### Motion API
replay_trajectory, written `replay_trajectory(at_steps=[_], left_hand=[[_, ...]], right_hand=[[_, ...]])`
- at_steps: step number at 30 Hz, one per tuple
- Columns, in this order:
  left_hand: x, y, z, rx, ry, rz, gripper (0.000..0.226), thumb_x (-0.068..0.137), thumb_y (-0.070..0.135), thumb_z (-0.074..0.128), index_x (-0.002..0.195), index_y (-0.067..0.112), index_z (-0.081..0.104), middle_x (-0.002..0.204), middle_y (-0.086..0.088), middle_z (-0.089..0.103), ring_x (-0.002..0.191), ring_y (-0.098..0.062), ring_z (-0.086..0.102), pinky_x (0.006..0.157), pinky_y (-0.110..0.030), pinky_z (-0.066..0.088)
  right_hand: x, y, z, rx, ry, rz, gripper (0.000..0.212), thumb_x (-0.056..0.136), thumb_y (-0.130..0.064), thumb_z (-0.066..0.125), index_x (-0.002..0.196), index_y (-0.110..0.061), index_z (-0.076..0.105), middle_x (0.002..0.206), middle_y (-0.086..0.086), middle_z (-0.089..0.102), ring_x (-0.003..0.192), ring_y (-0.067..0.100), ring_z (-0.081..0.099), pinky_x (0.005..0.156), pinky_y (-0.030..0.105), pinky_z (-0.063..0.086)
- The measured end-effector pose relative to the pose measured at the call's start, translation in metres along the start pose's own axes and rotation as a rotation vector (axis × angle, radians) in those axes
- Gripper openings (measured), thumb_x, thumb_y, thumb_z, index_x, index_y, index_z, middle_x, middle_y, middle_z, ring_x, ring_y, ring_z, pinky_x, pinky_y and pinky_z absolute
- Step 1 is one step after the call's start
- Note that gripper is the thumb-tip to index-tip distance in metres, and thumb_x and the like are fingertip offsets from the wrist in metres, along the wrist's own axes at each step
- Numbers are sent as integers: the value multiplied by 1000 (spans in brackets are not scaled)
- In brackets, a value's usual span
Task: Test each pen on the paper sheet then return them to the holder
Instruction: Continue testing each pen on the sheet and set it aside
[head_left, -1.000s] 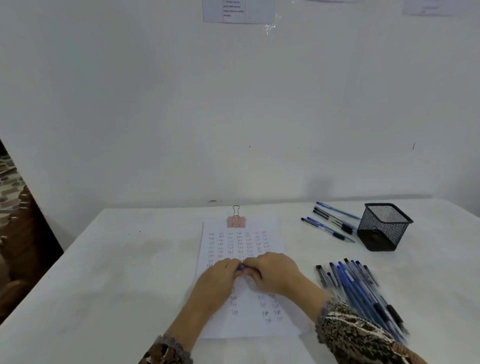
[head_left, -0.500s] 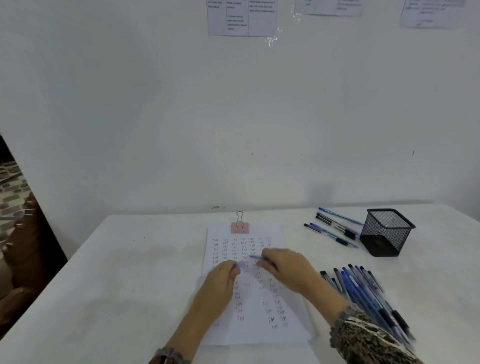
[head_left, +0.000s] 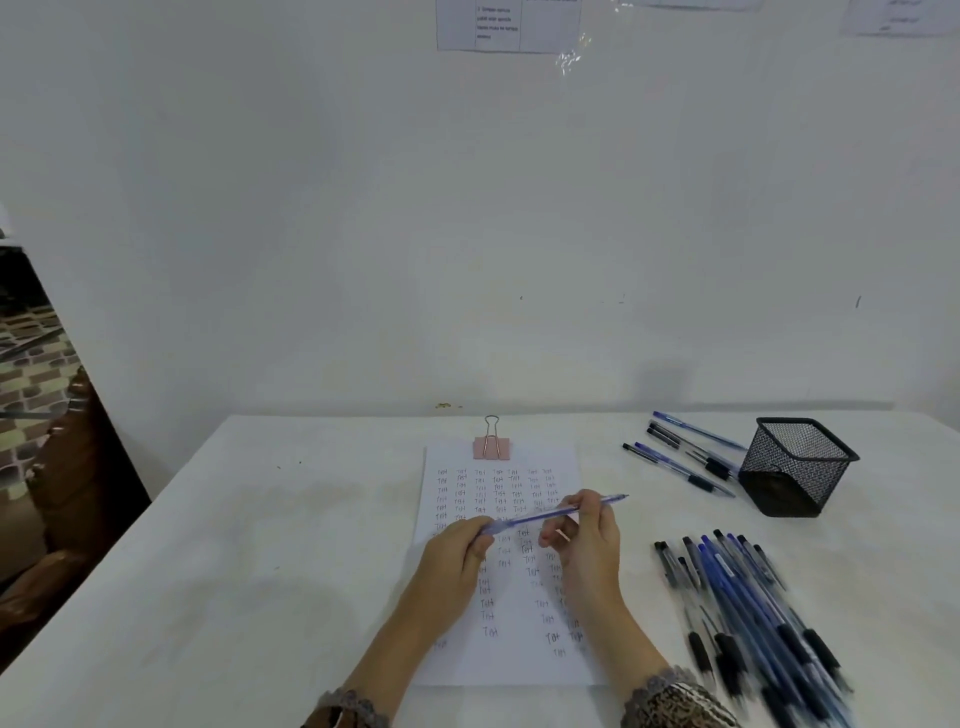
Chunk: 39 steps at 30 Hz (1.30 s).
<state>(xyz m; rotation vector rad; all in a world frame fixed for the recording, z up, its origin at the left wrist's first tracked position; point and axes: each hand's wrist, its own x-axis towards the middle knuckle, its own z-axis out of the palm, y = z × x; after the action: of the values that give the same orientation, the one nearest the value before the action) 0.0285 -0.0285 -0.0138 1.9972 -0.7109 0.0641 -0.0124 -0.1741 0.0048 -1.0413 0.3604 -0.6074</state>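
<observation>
A white paper sheet (head_left: 519, 660) covered with small handwritten test marks lies on the table in front of me, held at its top by a pink binder clip (head_left: 491, 447). Above the sheet, both my hands hold one blue pen (head_left: 540, 515) that slants up to the right. My left hand (head_left: 452, 566) pinches its left end. My right hand (head_left: 589, 551) grips it further along, with the far tip sticking out past the fingers. The black mesh holder (head_left: 795, 467) stands at the back right and looks empty.
A heap of several blue and black pens (head_left: 748, 597) lies to the right of the sheet. A few more pens (head_left: 685, 457) lie left of the holder near the wall. The white table (head_left: 260, 571) ends at a drop on the left.
My hands were bunched together over the pen; they have since drawn apart, and the right hand has shifted right so more of the pen shows between them.
</observation>
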Motion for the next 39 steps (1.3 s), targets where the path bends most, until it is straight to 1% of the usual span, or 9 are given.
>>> replay_trajectory(at_steps=[3,8,12,24,27,31,34,36,39], left_hand=[[1,-3,0,7,8,0,22,97,18,43,107,15,61,89,0,62,83,-8,54,74,-14,41],[2,-6,0,24,-5,3,22,95,14,46,111,17,61,94,12,60,93,1,52,77,-6,38],[1,-6,0,40,-17,-2,22,95,15,46,112,19,60,99,8,61,93,0,54,79,-5,38],[2,-5,-4,-46,-29,-43,19,94,11,47,95,26,58,83,14,57,81,5,52,72,-8,38],[2,-6,-3,-62,-23,-45,17,94,13,48,97,16,64,79,14,57,78,7,52,70,-7,37],[2,-4,-5,-109,17,-38,15,93,20,50,96,18,65,81,12,60,78,5,54,70,-7,39],[0,-4,-7,-196,71,-86,21,90,13,55,95,33,60,95,12,64,86,6,57,75,-6,43],[-1,-3,-8,-243,87,-104,26,89,12,57,95,37,59,99,9,65,88,6,59,73,-7,45],[-1,-2,-11,-313,118,-99,32,86,13,61,105,39,56,92,-3,65,63,-3,55,60,-12,45]], right_hand=[[1,0,-2,53,11,2,28,102,-21,32,80,-9,44,63,4,44,40,14,47,41,24,42],[3,2,-5,27,-56,47,28,101,-21,33,80,-8,45,66,4,48,42,14,51,41,24,44],[5,4,-5,43,-61,54,29,102,-21,30,81,-9,45,72,6,47,40,15,51,39,25,44],[-4,6,-5,-228,-362,-2,28,98,-11,37,80,-2,56,70,9,58,57,18,55,54,27,48],[-5,5,-5,-245,-382,-7,28,97,-13,39,81,-2,58,67,10,57,60,19,55,57,26,49],[0,2,-11,-172,-356,23,22,84,-29,65,84,-8,66,63,6,54,57,18,52,56,25,46],[9,-10,-21,-147,-298,-15,3,77,-11,71,79,-11,68,61,6,55,57,20,51,55,24,45],[16,-26,-26,-351,-365,-30,12,78,-2,70,72,-12,69,63,7,60,61,20,55,59,24,47],[22,-57,-27,-861,-584,15,8,78,-13,73,72,-13,68,68,3,70,67,11,64,68,18,50]])
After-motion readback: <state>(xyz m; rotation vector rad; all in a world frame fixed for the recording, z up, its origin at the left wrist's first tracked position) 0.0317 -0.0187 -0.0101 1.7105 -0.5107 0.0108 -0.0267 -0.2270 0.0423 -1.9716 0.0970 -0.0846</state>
